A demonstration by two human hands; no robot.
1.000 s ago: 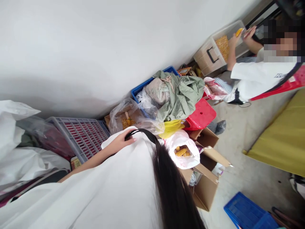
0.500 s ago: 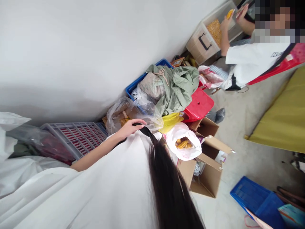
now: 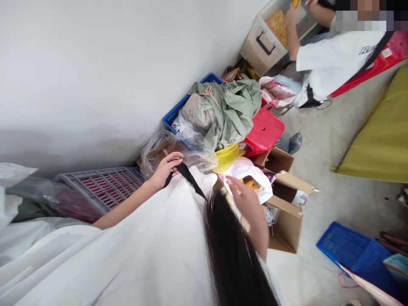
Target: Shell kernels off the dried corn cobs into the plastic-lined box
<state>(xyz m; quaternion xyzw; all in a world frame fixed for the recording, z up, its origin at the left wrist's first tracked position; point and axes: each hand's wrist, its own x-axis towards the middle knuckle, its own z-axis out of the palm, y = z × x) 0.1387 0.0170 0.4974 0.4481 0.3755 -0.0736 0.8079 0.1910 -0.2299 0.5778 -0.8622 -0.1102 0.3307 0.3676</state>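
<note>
My left hand (image 3: 168, 168) is closed on a black strap (image 3: 188, 176) that runs across the front of my white shirt (image 3: 137, 259). To the right, beyond a hank of long dark hair (image 3: 234, 250), my right hand (image 3: 247, 199) is raised, slightly blurred, its fingers apart and nothing seen in them. It overlaps the near side of a white bag (image 3: 266, 191) holding several yellow corn cobs (image 3: 251, 183); whether it touches the bag I cannot tell. Behind my left hand lies a clear plastic bag (image 3: 149, 148).
A co-worker in a white shirt (image 3: 328, 59) holds a corn cob (image 3: 296, 3) over a clear bin (image 3: 255, 51) of kernels. Around me are a red stool (image 3: 264, 129), open cardboard boxes (image 3: 287, 229), a grey crate (image 3: 98, 187), a green cloth (image 3: 239, 106) and a blue box (image 3: 347, 246).
My right hand has come into view beside the corn bag. My left hand has shifted slightly left, still on the strap. The surroundings at the back sit a little higher in view.
</note>
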